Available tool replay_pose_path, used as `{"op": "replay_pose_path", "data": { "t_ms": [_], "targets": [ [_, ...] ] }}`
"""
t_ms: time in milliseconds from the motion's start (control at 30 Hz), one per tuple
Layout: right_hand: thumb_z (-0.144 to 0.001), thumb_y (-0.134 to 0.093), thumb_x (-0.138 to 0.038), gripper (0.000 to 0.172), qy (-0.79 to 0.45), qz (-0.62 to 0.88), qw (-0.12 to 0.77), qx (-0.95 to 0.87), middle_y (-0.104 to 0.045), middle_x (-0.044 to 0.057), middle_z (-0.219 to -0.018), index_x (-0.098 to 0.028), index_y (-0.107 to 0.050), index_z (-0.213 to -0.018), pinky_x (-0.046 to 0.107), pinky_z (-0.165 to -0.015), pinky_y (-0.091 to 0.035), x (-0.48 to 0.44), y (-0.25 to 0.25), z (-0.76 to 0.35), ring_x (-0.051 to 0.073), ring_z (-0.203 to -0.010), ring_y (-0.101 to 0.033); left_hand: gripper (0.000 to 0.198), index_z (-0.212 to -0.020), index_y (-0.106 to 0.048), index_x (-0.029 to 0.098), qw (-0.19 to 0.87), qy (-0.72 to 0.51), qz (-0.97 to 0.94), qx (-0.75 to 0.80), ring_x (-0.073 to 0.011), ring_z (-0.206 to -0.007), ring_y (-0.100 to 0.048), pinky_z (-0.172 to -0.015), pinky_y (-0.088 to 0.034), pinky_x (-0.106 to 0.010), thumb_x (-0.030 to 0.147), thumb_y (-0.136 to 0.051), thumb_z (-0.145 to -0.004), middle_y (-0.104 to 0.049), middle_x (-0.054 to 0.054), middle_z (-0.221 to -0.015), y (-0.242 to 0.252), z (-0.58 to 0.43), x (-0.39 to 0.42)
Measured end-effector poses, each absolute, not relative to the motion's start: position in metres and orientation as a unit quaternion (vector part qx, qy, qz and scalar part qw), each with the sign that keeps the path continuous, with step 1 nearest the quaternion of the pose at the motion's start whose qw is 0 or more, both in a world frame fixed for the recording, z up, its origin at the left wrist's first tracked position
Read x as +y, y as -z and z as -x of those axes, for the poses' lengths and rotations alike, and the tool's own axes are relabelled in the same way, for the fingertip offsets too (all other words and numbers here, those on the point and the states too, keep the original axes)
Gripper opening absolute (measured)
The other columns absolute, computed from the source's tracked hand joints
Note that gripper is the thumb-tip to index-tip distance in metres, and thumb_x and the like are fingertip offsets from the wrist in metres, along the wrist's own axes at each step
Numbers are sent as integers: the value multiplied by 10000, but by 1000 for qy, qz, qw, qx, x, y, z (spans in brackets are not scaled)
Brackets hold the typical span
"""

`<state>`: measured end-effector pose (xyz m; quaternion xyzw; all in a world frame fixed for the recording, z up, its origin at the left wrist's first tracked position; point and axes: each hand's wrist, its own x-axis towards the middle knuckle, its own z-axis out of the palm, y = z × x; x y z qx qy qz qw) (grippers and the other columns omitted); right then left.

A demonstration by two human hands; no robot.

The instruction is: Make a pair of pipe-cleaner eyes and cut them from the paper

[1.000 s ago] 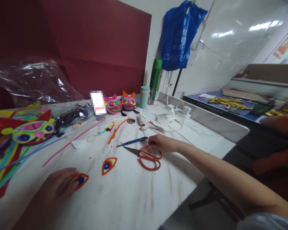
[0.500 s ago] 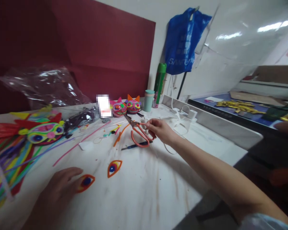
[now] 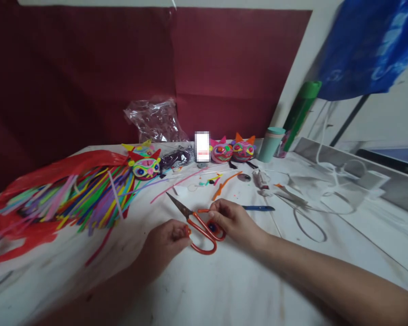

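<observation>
My right hand (image 3: 236,222) is closed on the orange handle of a pair of scissors (image 3: 184,209), whose dark blades point up and left. My left hand (image 3: 168,237) is pinched shut beside the handle loops, with the orange edge of an eye-shaped piece (image 3: 188,230) at its fingertips; the fingers hide most of it. A second eye piece (image 3: 212,227) with a blue centre lies on the table and shows through the scissors' handle. Behind my right hand, a blue craft knife (image 3: 260,208) rests on the white table (image 3: 204,294).
Bundled coloured fuzzy sticks (image 3: 98,194) spread on red plastic at the left, near a decorated animal head (image 3: 146,167). Two more heads, a pink one (image 3: 221,151) and an orange-eared one (image 3: 243,149), stand at the back beside a teal cup (image 3: 272,145). White cables (image 3: 336,199) tangle at the right.
The view has swung left. My right hand has brought the scissors nearer, close to my left hand. The left hand has picked up one eye piece from the table.
</observation>
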<state>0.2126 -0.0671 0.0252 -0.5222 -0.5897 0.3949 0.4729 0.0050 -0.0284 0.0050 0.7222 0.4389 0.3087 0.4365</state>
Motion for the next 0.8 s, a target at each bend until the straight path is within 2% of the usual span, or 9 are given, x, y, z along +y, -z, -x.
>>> {"op": "replay_pose_path", "data": {
  "t_ms": [67,133,300,400,600,733,800],
  "targets": [
    [-795,-551,-549,377,-391,521,470,-597,-491,-37,-591,-191,-452,-734,221,-445,-376,-67,-22,-205,91,-476,-460,175,-687,-618,172,417,-325,-723,445,-124,-580,-529,-550,-403,-219,345,-597,-702,-592,20,-597,-6,-3,-29],
    [-804,-550,-532,362,-388,520,465,-602,-493,-38,-582,-190,-452,-736,224,-453,-382,-67,-20,-200,95,-482,-470,233,-601,-562,177,385,-324,-737,450,-107,-516,-460,-506,-352,-214,356,-527,-746,-511,41,-518,-10,0,-29],
    [-798,-562,-545,367,-403,521,481,-578,-498,-41,-572,-192,-467,-761,231,-448,-391,-66,-16,-199,98,-467,-477,304,-527,-440,195,318,-327,-789,413,-106,-500,-402,-506,-326,-223,354,-420,-786,-423,50,-488,-23,4,-27],
    [-759,-574,-601,420,-420,528,490,-552,-501,-45,-546,-196,-464,-759,232,-426,-382,-67,-18,-202,95,-438,-462,283,-551,-442,199,326,-353,-764,431,-114,-515,-426,-520,-341,-227,353,-419,-788,-427,50,-505,-25,6,-22],
    [-697,-597,-664,487,-420,541,509,-521,-499,-50,-507,-200,-455,-743,219,-408,-346,-67,-25,-209,94,-429,-452,176,-653,-538,187,388,-381,-703,457,-128,-570,-488,-576,-392,-245,326,-492,-752,-530,34,-588,-30,14,-9],
    [-688,-595,-674,496,-444,521,509,-523,-481,-55,-531,-201,-451,-732,207,-385,-309,-72,-24,-205,80,-422,-414,327,-557,-466,202,389,-355,-732,432,-121,-512,-421,-537,-360,-250,398,-438,-817,-439,47,-519,-29,14,-10],
    [-702,-590,-662,484,-444,512,507,-533,-470,-54,-552,-198,-455,-733,202,-388,-305,-76,-20,-199,74,-435,-393,387,-559,-488,197,411,-325,-751,402,-139,-539,-458,-556,-377,-265,467,-422,-829,-486,26,-534,-21,12,-12]
  ]
}}
